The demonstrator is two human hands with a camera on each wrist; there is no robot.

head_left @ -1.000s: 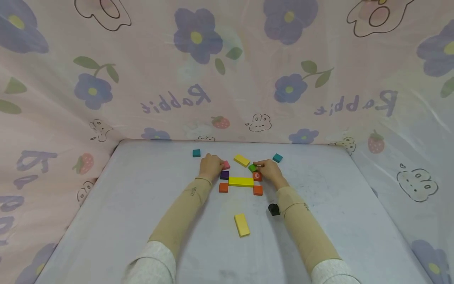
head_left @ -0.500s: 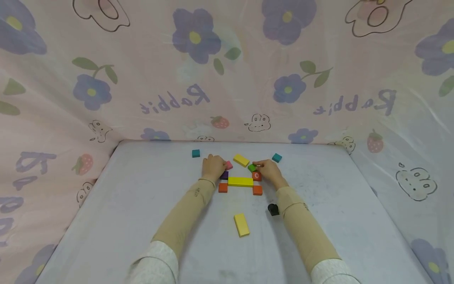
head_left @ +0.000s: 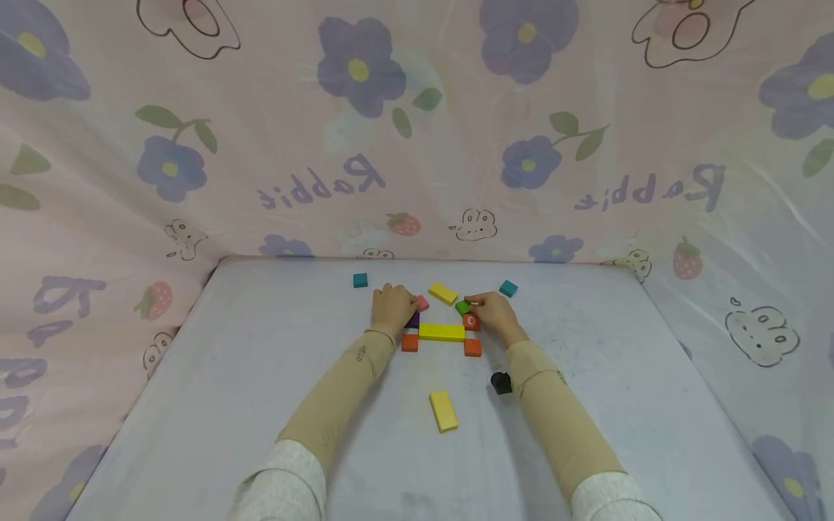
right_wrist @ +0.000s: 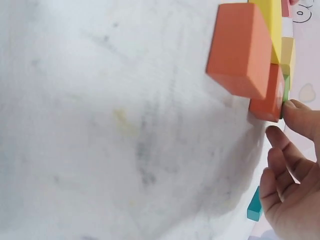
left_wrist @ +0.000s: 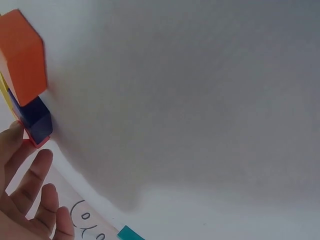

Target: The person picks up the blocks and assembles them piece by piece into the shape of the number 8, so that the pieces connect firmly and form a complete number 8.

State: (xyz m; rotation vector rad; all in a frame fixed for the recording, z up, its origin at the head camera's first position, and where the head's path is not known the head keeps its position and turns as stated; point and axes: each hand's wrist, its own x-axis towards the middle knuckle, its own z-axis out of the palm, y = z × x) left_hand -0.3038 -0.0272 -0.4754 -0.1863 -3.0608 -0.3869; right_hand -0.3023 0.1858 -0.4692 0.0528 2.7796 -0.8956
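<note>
In the head view my left hand (head_left: pixel 391 307) pinches a pink block (head_left: pixel 423 303) between thumb and forefinger, just beyond a purple block (head_left: pixel 413 320). My right hand (head_left: pixel 496 315) holds a small green block (head_left: pixel 462 307) at its fingertips, behind a red-orange block (head_left: pixel 471 323) with a pale round mark. A long yellow block (head_left: pixel 441 332) lies between the two sides. Orange blocks stand at its near corners, the left orange block (head_left: pixel 410 343) and the right orange block (head_left: pixel 473 348). In the left wrist view only an edge of the pink block shows past the purple one.
Behind the hands lies a yellow block (head_left: pixel 443 293), with a teal block (head_left: pixel 360 280) to the left and another teal block (head_left: pixel 508 288) to the right. Nearer are a yellow block (head_left: pixel 444 412) and a black object (head_left: pixel 502 383) beside the right sleeve. Patterned cloth surrounds the table.
My left hand has shifted slightly right with the pink block, now covering part of the purple block. My right hand and the green block stay nearly in place.
</note>
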